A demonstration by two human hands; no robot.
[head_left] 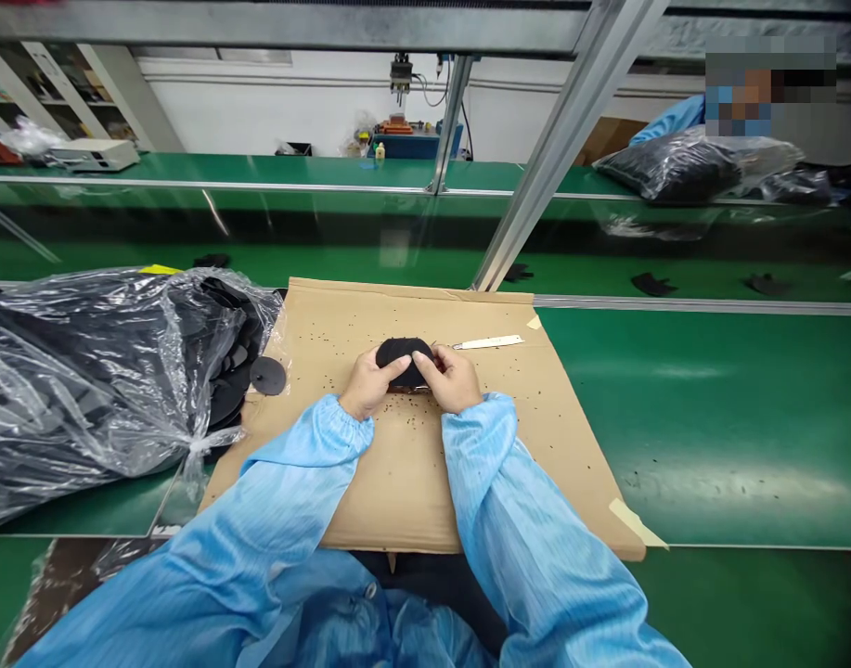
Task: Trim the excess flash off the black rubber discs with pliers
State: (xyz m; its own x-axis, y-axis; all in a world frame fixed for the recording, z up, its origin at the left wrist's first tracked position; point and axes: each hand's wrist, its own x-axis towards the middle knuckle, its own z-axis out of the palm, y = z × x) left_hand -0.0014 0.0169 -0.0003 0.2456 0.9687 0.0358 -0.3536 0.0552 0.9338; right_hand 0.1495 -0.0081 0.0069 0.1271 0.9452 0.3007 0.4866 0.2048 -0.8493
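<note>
A black rounded pad-like piece [404, 351] is held between both hands above the cardboard sheet [390, 501]. My left hand [370, 382] is closed on its left side, thumb on top. From the right, my right hand [453, 378] grips the same piece, its thumb also pressing the top face. The fingers underneath are mostly hidden. Just beyond my right hand lies a white-handled craft knife [491, 342]. Small black crumbs are scattered over the cardboard around the hands.
At the left, a clear plastic bag [91, 390] bulges with black pieces, and a round black disc [267, 376] sits by its mouth. A slanted metal post [571, 139] rises behind the cardboard. Black scraps [652, 284] lie along the green belt. Another person is at the far right.
</note>
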